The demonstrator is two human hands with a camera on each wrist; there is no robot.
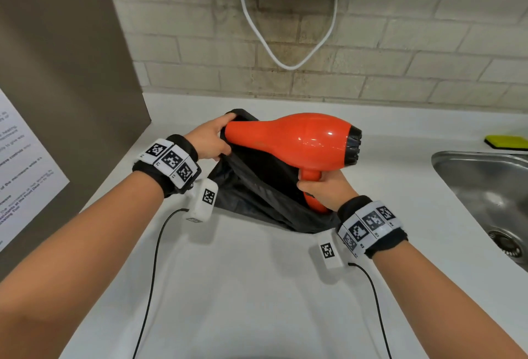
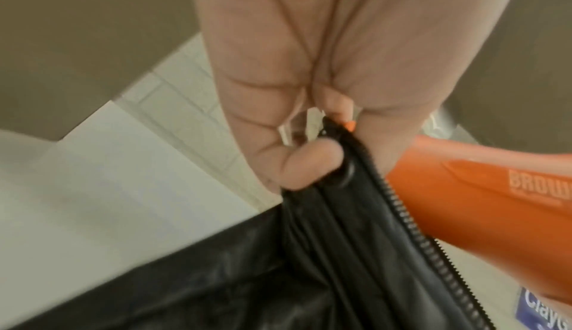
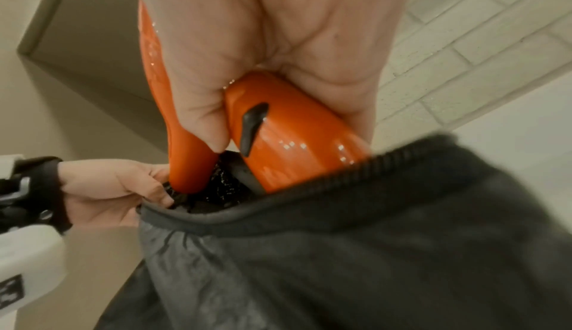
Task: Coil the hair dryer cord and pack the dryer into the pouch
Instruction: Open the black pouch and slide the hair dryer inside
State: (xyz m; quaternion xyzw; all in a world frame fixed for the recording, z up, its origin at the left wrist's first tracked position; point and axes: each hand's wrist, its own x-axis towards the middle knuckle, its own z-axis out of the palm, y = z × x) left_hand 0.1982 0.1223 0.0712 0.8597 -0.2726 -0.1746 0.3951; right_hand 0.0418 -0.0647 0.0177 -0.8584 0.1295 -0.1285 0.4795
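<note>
An orange hair dryer (image 1: 294,137) with a black rear grille hangs over the open mouth of a black zippered pouch (image 1: 257,187) that lies on the white counter (image 1: 257,287). My right hand (image 1: 323,187) grips the dryer's handle (image 3: 294,134), whose lower end sits inside the pouch mouth (image 3: 278,203). My left hand (image 1: 210,140) pinches the pouch's zipper edge (image 2: 356,164) at its far left end and lifts it, next to the dryer's nozzle (image 2: 479,203). The dryer's cord is hidden from view.
A steel sink (image 1: 485,187) is set into the counter at the right, with a yellow sponge (image 1: 507,141) behind it. A white cable (image 1: 285,52) loops down the tiled wall from a wall unit. A brown panel (image 1: 71,58) with a paper notice stands at the left.
</note>
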